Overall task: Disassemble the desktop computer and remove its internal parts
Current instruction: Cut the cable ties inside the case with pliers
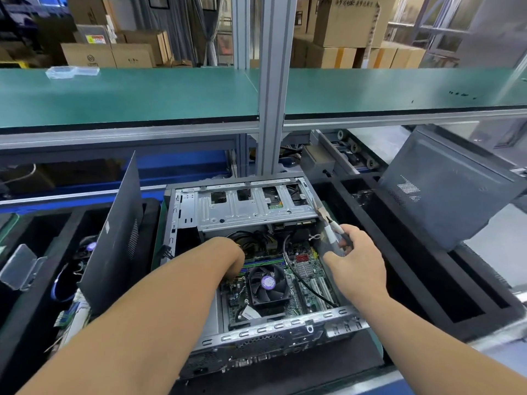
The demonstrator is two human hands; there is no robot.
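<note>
Both my forearms reach forward over the near rim of the open desktop computer case (pixel 273 330), which lies on its side with its motherboard (pixel 306 269) facing up. My left hand (pixel 232 259) is plunged among the black cables (pixel 251 238) just below the silver drive cage (pixel 251 205); its fingers are hidden behind the wrist, so I cannot tell whether they grip anything. My right hand (pixel 356 260) is curled around the handles of a pair of pliers (pixel 332 229), whose tip points up and away toward the far right corner of the cage. Between my two hands, slightly nearer to me, sits the CPU cooler fan (pixel 267 283) with its purple centre label, and a black cable (pixel 302 277) curves past it under my right hand. Left of my left arm a dark side panel (pixel 114 240) stands on edge. Beyond my right hand another dark panel (pixel 445 189) leans tilted, over what looks like a black foam tray (pixel 427 280). Past both hands runs a green shelf (pixel 128 95) with a clear plastic piece (pixel 72 72) on it.
</note>
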